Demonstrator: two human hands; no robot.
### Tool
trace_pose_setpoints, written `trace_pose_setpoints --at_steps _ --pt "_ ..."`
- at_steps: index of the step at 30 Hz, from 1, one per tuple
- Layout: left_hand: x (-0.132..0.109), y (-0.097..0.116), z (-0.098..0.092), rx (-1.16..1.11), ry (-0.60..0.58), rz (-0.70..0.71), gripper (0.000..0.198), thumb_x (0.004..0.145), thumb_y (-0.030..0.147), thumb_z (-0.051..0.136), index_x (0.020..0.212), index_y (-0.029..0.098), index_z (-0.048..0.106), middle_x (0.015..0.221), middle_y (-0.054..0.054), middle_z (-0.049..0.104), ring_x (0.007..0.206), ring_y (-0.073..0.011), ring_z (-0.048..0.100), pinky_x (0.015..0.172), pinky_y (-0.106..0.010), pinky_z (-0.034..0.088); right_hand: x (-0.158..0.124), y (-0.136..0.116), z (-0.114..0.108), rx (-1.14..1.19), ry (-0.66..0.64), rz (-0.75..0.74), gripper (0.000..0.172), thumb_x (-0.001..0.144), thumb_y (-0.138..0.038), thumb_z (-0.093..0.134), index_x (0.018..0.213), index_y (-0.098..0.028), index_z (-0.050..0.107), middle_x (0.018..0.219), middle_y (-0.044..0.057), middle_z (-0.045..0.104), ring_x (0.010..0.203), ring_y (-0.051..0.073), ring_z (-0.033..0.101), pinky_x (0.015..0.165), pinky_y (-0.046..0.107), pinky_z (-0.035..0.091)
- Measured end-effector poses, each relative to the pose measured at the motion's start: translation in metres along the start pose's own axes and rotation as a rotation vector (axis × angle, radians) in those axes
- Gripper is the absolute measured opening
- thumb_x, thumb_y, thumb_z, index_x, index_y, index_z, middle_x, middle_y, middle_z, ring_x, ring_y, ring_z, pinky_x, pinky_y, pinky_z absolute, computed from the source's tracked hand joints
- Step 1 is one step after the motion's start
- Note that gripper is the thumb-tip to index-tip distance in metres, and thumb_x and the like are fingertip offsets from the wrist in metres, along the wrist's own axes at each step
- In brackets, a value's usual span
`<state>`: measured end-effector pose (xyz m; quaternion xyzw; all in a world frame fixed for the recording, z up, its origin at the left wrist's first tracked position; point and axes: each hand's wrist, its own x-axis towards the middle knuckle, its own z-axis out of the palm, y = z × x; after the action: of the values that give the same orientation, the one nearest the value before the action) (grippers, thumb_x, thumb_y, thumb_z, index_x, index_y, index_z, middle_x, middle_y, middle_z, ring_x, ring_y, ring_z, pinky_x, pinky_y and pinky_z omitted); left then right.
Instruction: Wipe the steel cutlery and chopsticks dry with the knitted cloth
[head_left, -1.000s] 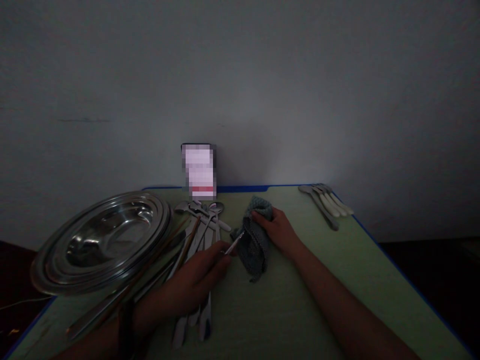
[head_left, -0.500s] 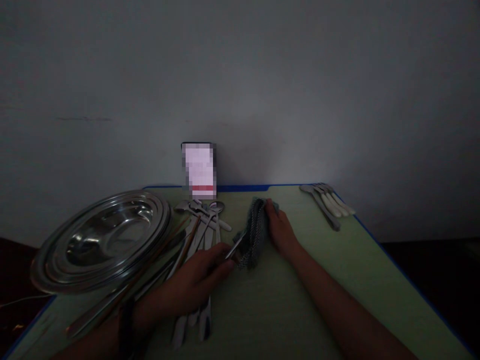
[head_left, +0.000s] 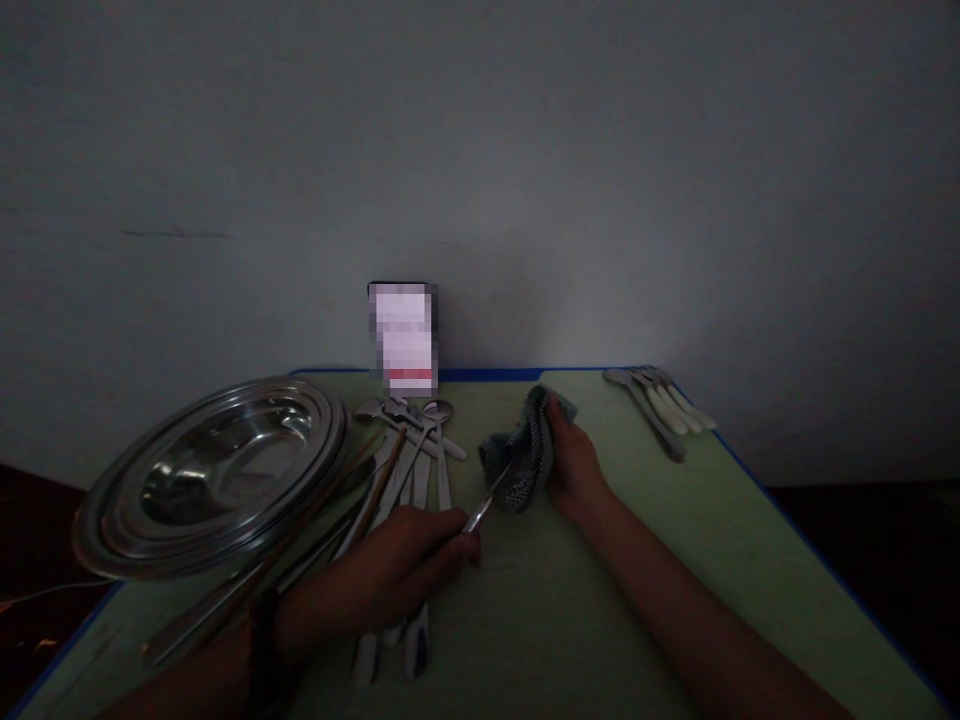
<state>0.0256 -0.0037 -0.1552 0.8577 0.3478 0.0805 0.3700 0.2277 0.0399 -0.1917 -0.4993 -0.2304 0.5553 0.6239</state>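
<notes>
Pinched between the thumb and fingers of my left hand (head_left: 409, 560) is a slim piece of metal cutlery (head_left: 481, 514). It slants up to the right, and its far end goes into a grey checked cloth (head_left: 534, 450), so its kind is hidden. My right hand (head_left: 577, 465) is closed on the cloth, which is bunched up over the table. Under and behind my left hand lies a loose pile of metal spoons and other cutlery (head_left: 420, 480), partly covered by the hand and forearm.
Stacked steel basins or plates (head_left: 214, 470) stand at the left. Between them and the pile lie long utensils (head_left: 202, 610). A phone (head_left: 405, 335) leans on the wall at the back. A spoon (head_left: 649, 415) and several white-handled forks (head_left: 675, 405) lie at the table's (head_left: 720, 570) back right.
The metal piece has drawn back a little toward me, so more of its length shows beside the cloth. The cloth and my right hand have shifted slightly right, and its folds have changed.
</notes>
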Motion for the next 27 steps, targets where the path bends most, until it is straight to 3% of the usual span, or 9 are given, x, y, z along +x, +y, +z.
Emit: trace_pose_setpoints --at_steps 8,13,19,27 --pt "0.003 -0.002 0.002 0.065 -0.045 0.040 0.035 0.093 0.039 0.034 0.077 0.017 0.056 0.065 0.000 0.055 0.058 -0.0120 0.051 0.057 -0.022 0.040 -0.019 0.000 0.008 0.094 -0.104 0.081 0.043 0.054 -0.053 0.073 0.072 -0.016 0.062 0.060 0.000 0.063 0.069 0.018 0.062 0.066 0.030 0.047" --pt "0.002 -0.002 0.004 0.063 -0.021 0.048 0.033 0.092 0.037 0.036 0.075 0.017 0.055 0.063 0.001 0.053 0.054 -0.0109 0.048 0.054 -0.021 0.038 -0.015 0.003 0.007 0.078 -0.202 -0.001 0.031 0.059 -0.041 0.073 0.076 -0.016 0.065 0.072 0.002 0.068 0.076 0.018 0.062 0.071 0.030 0.047" --pt "0.002 -0.004 0.003 0.069 0.001 0.030 0.033 0.092 0.038 0.035 0.073 0.017 0.053 0.062 0.002 0.052 0.054 -0.0110 0.047 0.053 -0.020 0.037 -0.006 0.011 0.003 0.108 -0.161 -0.141 0.028 0.063 -0.028 0.070 0.089 -0.020 0.066 0.087 0.001 0.069 0.078 0.015 0.062 0.076 0.029 0.046" --pt "0.003 -0.001 0.001 0.077 -0.036 0.016 0.032 0.091 0.037 0.035 0.075 0.017 0.055 0.063 0.002 0.053 0.055 -0.0112 0.047 0.056 -0.021 0.039 0.000 0.005 -0.004 -0.045 -0.126 -0.212 0.029 0.069 -0.045 0.065 0.079 -0.017 0.065 0.071 0.001 0.067 0.065 0.015 0.059 0.067 0.030 0.046"
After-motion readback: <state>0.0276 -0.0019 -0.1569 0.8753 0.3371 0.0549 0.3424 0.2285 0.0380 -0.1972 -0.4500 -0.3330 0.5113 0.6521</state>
